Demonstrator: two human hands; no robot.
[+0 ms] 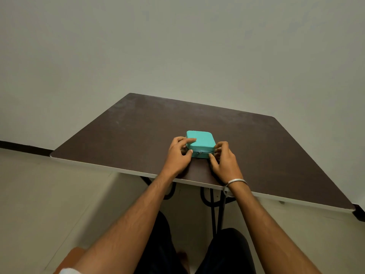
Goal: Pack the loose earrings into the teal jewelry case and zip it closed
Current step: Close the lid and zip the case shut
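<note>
Both hands, left (178, 153) and right (224, 157), grasp the closed teal case (202, 141).

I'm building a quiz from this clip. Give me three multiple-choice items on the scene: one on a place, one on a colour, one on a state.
1. Where is the jewelry case?
A. On the table, near its front edge
B. On the floor
C. On the person's lap

2. What colour is the case?
A. Red
B. Teal
C. Black

3. How is the case?
A. Lying wide open
B. Lid down, a hand at each side
C. Standing on end, untouched

Answers: 1 A, it lies flat on the dark tabletop. 2 B, its lid and sides are teal. 3 B, the left hand and right hand grip its sides, lid closed.
</note>
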